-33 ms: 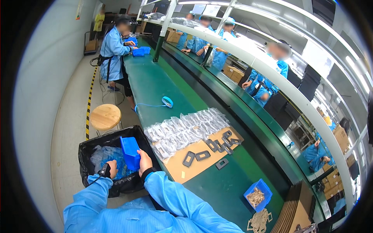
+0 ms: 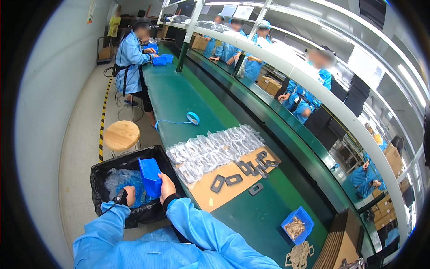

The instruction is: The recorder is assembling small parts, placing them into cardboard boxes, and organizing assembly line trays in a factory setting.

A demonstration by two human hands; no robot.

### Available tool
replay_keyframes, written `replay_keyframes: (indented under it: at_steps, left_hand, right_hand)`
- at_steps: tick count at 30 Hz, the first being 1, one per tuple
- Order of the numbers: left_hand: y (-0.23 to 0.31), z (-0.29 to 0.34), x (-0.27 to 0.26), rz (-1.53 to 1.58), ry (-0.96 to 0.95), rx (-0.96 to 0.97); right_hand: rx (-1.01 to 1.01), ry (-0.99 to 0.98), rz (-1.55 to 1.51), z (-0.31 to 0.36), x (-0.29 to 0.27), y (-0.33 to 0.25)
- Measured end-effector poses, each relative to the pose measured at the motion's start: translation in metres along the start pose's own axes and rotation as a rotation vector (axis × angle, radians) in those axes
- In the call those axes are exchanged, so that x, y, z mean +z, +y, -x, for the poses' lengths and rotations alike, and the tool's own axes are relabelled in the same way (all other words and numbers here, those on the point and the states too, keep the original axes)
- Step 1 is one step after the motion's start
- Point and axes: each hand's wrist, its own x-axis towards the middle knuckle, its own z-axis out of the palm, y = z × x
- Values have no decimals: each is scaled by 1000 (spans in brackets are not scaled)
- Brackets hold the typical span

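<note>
My right hand (image 2: 167, 187) grips the edge of a blue plastic parts bin (image 2: 150, 177), which is tilted over a waste bin (image 2: 102, 172) lined with a black bag. Inside the waste bin lie crumpled clear and blue plastic film (image 2: 139, 192). My left hand (image 2: 130, 196) reaches down into it, beside the blue film and left of the parts bin. Its fingers look curled, but their tips are hidden, and what they hold cannot be made out. A dark band with a small device circles my left wrist.
Right of the waste bin, a green workbench (image 2: 172, 98) carries clear-bagged pieces (image 2: 215, 148) and several dark frames (image 2: 218, 183) on cardboard (image 2: 210, 190). Another blue bin (image 2: 298, 224) holds small tan pieces. A wooden stool (image 2: 122, 135) stands beyond the waste bin. Co-workers (image 2: 132, 58) sit farther off.
</note>
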Motion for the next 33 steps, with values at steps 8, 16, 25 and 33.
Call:
replay_keyframes:
  at_steps: [8, 16, 25, 33]
  left_hand:
    - [45, 17, -52, -74, -145, -79]
    - [-13, 2, 40, -58, 434, -19]
    - [49, 11, -67, 1234, 164, -434]
    - [64, 20, -94, 1069, 299, -370]
  right_hand:
    - [62, 16, -19, -4, -6, 5]
    - [141, 0, -95, 12, 6, 3]
    - [95, 30, -117, 7, 3, -14]
    - [272, -113, -328, 32, 11, -33]
